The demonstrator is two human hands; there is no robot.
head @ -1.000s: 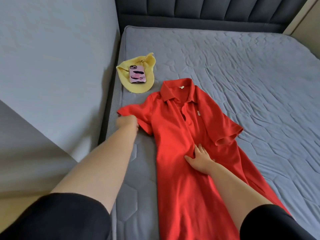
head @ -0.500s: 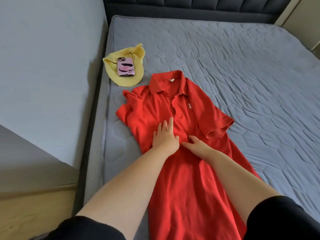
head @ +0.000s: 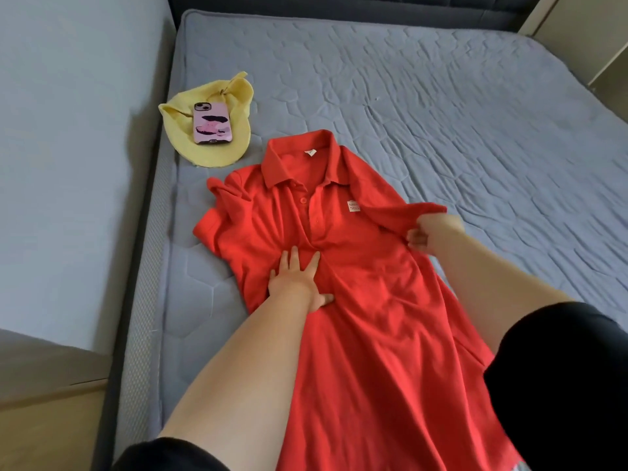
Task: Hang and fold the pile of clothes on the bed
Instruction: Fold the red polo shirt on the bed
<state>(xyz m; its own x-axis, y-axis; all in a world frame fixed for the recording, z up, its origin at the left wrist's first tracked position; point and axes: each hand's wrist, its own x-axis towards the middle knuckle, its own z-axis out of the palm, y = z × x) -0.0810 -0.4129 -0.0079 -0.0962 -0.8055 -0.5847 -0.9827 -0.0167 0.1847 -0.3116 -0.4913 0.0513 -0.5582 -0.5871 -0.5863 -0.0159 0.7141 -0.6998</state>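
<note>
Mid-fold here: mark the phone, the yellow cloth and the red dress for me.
phone [head: 212,123], head view, middle of its pink case.
yellow cloth [head: 207,154], head view, bare near edge below the phone.
red dress [head: 367,334], head view, flat front below the placket.

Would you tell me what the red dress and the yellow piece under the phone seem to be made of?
The red dress: matte knit, probably cotton pique; it drapes in soft folds. The yellow piece: thin matte cloth, possibly cotton; limp folds, fraying lower edge.
</note>
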